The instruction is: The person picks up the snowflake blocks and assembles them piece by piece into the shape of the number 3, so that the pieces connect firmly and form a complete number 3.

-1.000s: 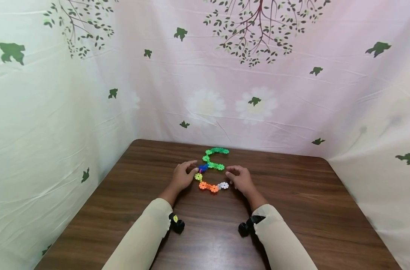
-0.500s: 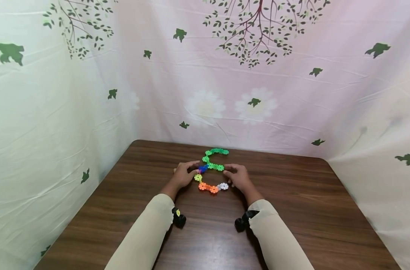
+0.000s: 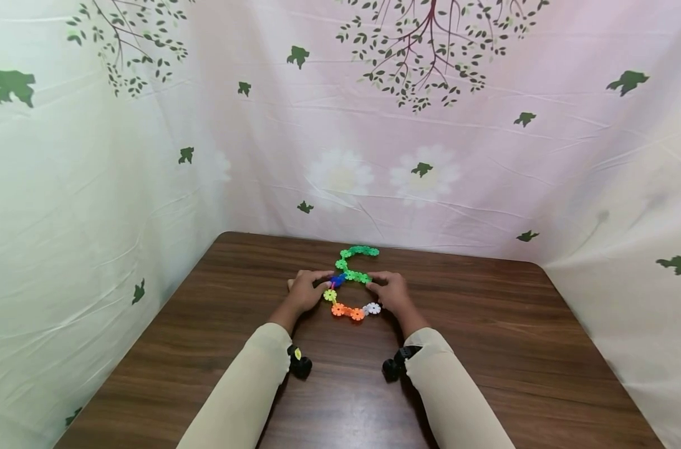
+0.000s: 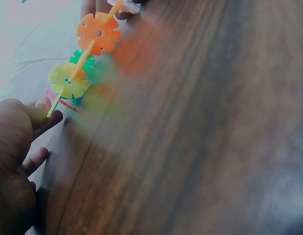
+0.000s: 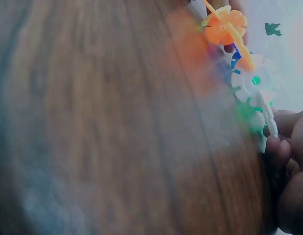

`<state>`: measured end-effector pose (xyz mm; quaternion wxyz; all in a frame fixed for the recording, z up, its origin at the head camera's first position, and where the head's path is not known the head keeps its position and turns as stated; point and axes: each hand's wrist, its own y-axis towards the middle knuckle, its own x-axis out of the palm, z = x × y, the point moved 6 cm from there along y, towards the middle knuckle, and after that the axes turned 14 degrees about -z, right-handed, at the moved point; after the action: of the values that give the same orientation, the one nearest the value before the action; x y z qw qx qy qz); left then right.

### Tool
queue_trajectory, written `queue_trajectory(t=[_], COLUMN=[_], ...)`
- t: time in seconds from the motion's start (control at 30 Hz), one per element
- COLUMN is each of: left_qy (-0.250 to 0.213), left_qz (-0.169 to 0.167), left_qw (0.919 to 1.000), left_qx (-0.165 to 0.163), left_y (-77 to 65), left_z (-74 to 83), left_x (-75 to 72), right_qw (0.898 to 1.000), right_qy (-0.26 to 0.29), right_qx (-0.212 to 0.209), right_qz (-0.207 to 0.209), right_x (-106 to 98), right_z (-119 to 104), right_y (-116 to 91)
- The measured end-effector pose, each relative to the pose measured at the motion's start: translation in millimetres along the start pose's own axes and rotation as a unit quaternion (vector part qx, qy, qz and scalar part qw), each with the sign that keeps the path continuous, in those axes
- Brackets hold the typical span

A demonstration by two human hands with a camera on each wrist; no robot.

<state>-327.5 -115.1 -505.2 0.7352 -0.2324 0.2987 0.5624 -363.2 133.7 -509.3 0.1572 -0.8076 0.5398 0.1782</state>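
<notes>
A chain of interlocking plastic flower discs (image 3: 356, 314) lies on the table in a shape like a reversed 3, open to the right. It runs from green at the far end through blue, pink, yellow and orange to a white disc (image 3: 373, 308). My left hand (image 3: 305, 293) pinches the chain's left side at the blue and pink discs (image 3: 337, 280). With thumb and forefinger, my right hand (image 3: 394, 292) holds the right end of the middle green arm (image 3: 357, 276). The left wrist view shows the yellow disc (image 4: 68, 82) close to the left fingertips.
The brown wood-grain table (image 3: 486, 337) has its far edge just behind the chain. Printed cloth (image 3: 374, 156) hangs behind and on both sides. Black wrist cameras (image 3: 300, 363) sit on both sleeves.
My right hand has moved left, its thumb and forefinger coming onto the end of the middle green arm. My left hand has shifted slightly right; the chain has hardly moved.
</notes>
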Motion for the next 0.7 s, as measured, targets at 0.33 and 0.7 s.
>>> queue_trajectory(t=[0.33, 0.7], left_qy=[0.012, -0.002], left_qz=[0.003, 0.013], left_qw=[0.9999, 0.9998], left_qx=[-0.009, 0.012], left_y=[1.9, -0.3], left_z=[0.4, -0.7], left_x=[-1.0, -2.7], right_qw=[0.999, 0.999], right_qy=[-0.022, -0.009], right_qx=[-0.019, -0.031], right_qz=[0.016, 0.011], right_x=[-0.9, -2.1], right_z=[-4.0, -2.2], right_y=[2.4, -2.9])
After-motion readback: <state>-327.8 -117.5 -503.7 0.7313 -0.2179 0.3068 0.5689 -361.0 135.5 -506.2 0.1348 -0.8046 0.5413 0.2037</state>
